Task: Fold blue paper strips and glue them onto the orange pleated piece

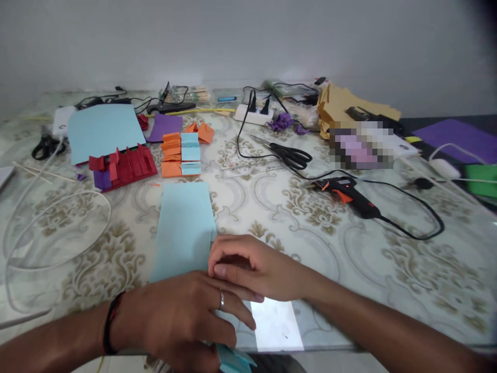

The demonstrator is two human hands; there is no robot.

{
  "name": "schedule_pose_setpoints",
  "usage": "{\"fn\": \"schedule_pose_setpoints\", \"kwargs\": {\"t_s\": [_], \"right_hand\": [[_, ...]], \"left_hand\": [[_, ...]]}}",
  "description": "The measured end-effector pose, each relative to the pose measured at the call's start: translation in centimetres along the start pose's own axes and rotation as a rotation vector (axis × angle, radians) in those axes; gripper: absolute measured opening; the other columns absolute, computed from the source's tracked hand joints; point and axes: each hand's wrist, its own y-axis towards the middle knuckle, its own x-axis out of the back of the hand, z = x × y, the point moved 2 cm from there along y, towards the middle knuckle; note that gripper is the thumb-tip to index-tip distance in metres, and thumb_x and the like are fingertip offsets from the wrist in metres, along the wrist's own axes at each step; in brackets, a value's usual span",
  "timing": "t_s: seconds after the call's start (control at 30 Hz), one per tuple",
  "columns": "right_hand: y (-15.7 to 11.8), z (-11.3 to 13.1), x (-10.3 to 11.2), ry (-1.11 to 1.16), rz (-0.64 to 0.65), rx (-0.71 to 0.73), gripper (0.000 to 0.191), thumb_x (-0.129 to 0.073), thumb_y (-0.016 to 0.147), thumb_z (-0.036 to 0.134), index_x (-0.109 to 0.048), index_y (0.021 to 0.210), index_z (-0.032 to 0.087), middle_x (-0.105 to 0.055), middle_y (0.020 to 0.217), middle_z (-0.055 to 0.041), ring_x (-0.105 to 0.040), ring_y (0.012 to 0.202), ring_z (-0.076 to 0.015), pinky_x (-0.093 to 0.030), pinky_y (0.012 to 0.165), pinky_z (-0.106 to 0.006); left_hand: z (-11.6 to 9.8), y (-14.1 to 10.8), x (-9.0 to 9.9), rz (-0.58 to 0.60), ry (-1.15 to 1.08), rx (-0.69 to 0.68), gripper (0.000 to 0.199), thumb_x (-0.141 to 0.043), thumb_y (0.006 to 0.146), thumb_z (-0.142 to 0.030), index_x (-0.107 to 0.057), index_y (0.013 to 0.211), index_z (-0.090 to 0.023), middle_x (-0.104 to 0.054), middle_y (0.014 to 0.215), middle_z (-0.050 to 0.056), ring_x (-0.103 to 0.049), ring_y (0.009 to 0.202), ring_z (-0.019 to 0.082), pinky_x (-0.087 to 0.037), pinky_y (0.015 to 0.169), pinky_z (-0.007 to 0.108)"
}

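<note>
- Left hand [186,311]: folded blue piece [234,360] at fingers, grip unclear.
- Right hand [272,269]: curled, contents hidden.
- Beyond hands: pleated red paper [134,166], seemingly done; blue sheet [184,223], unfolded.

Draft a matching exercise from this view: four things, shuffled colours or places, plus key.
Things
1. Glue gun
2. Pale blue folded paper
3. Power strip
4. Red folded strip

Descriptions
A. White, with two black plugs in it
B. To the left of the orange-and-blue folded paper
C. Black, with an orange trigger
D. At the left hand, by the table's near edge

Pairs: 1-C, 2-D, 3-A, 4-B
</note>
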Motion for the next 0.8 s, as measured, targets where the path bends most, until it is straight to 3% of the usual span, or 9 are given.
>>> {"fn": "schedule_pose_setpoints", "kwargs": {"t_s": [0.17,0.27,0.33,0.43,0.53,0.67,0.8], "right_hand": [[0.1,-0.4,0.1,0.119,-0.014,-0.017,0.011,-0.065,0.096,0.023,-0.07,0.093,0.014,-0.064,0.095,-0.0043,-0.063,0.083,-0.0131,-0.05,0.073,-0.025],[0.0,-0.3,0.3,0.122,-0.039,-0.058,0.015,-0.061,0.099,0.026,-0.069,0.094,0.015,-0.064,0.092,-0.0035,-0.061,0.076,-0.0121,-0.049,0.07,-0.026],[-0.1,-0.3,0.9,0.117,-0.136,-0.096,0.023,-0.057,0.102,0.034,-0.066,0.091,0.016,-0.062,0.083,-0.0013,-0.057,0.07,-0.0117,-0.047,0.067,-0.026],[-0.3,0.0,1.8,0.102,-0.312,-0.047,0.036,-0.05,0.105,0.046,-0.064,0.088,0.017,-0.061,0.081,-0.0018,-0.057,0.077,-0.0145,-0.047,0.074,-0.028],[-0.5,0.1,1.9,0.136,-0.3,-0.023,0.041,-0.051,0.104,0.052,-0.064,0.087,0.017,-0.061,0.081,-0.0029,-0.057,0.077,-0.0154,-0.046,0.073,-0.029],[-0.5,-0.2,1.1,0.107,-0.273,-0.154,0.036,-0.074,0.09,0.048,-0.058,0.077,0.018,-0.056,0.068,0.0017,-0.05,0.063,-0.0127,-0.038,0.058,-0.026],[-0.3,-0.6,0.5,0.072,-0.295,-0.207,0.032,-0.076,0.086,0.038,-0.055,0.072,0.018,-0.054,0.066,0.0029,-0.048,0.061,-0.0118,-0.036,0.056,-0.026]], "left_hand": [[0.0,0.0,0.2,-0.005,-0.054,0.021,0.013,-0.057,0.097,-0.02,-0.067,0.089,-0.015,-0.076,0.121,0.017,-0.074,0.11,0.027,-0.058,0.101,0.037],[0.0,0.0,1.1,-0.116,-0.174,0.102,0.008,-0.063,0.096,-0.02,-0.069,0.101,-0.017,-0.077,0.114,0.015,-0.074,0.107,0.024,-0.058,0.099,0.035],[0.2,-0.2,2.0,-0.254,-0.191,0.24,0.01,-0.065,0.096,-0.021,-0.07,0.104,-0.018,-0.078,0.104,0.011,-0.074,0.099,0.021,-0.059,0.091,0.031],[1.2,-1.0,3.1,-0.421,-0.104,0.595,0.013,-0.065,0.097,-0.03,-0.072,0.095,-0.019,-0.074,0.086,0.002,-0.067,0.077,0.016,-0.053,0.069,0.024],[2.2,-1.6,3.5,-0.51,-0.154,0.795,0.026,-0.061,0.099,-0.04,-0.071,0.089,-0.018,-0.066,0.073,-0.002,-0.054,0.062,0.011,-0.041,0.054,0.021],[2.7,-1.5,3.3,-0.49,-0.179,0.822,0.031,-0.059,0.098,-0.043,-0.071,0.086,-0.016,-0.062,0.071,-0.001,-0.049,0.064,0.012,-0.039,0.057,0.022],[2.8,-1.3,3.1,-0.487,-0.199,0.825,0.029,-0.059,0.097,-0.04,-0.071,0.088,-0.016,-0.061,0.073,-0.001,-0.049,0.067,0.013,-0.038,0.059,0.023]]}}
